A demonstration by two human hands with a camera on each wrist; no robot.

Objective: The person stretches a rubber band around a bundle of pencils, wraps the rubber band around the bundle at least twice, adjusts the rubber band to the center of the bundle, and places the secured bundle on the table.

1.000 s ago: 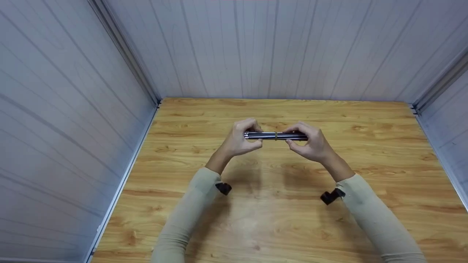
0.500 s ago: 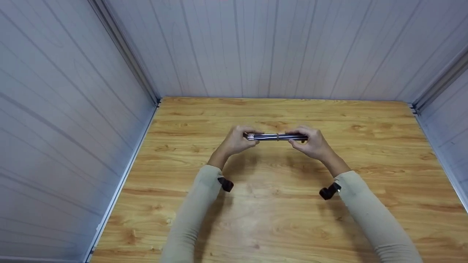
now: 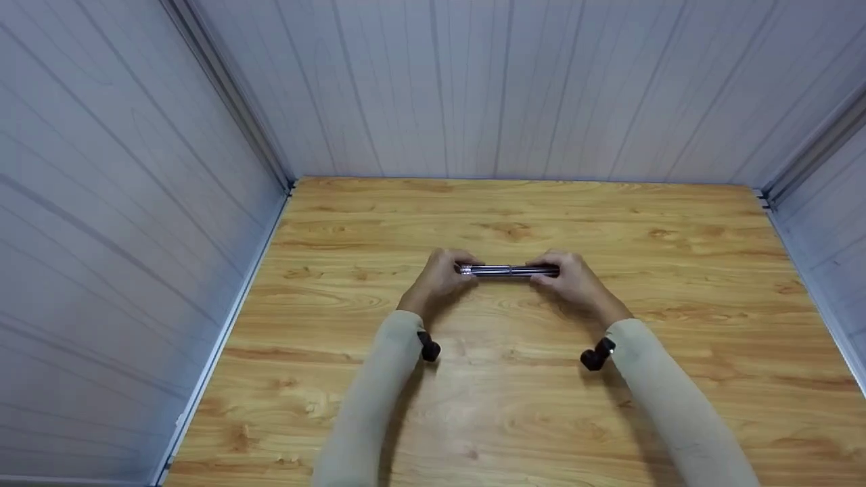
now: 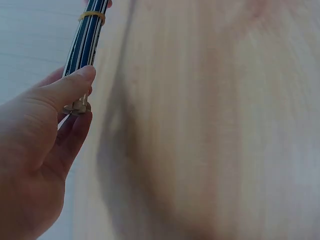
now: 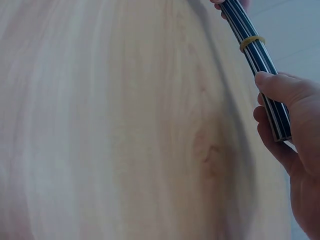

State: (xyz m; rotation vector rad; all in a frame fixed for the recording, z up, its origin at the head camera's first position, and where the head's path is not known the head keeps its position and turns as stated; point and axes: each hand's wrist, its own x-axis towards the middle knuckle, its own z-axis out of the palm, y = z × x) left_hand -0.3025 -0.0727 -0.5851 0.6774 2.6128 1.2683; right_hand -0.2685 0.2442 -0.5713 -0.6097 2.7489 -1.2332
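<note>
A bundle of dark, white-striped pencils (image 3: 494,271) lies crosswise between the two hands, close over the wooden table. A yellowish rubber band (image 4: 92,16) wraps its middle. My left hand (image 3: 441,272) grips the left end, where the pale eraser tips (image 4: 77,106) show beside the fingers in the left wrist view. Around the opposite end, my right hand (image 3: 570,276) pinches the pencils between thumb and fingers; flat pencil ends (image 5: 283,139) stick out below that thumb in the right wrist view.
The wood-grain table (image 3: 507,392) spreads out under both arms. Pale panel walls stand at the back (image 3: 473,88), the left (image 3: 128,237) and the right (image 3: 829,237). Small black wrist cameras (image 3: 430,348) sit at both sleeve cuffs.
Both hands have lowered the pencil bundle toward the table and drawn it slightly nearer to the person. Their shadows now lie closer to the hands. Both grips stay on the ends.
</note>
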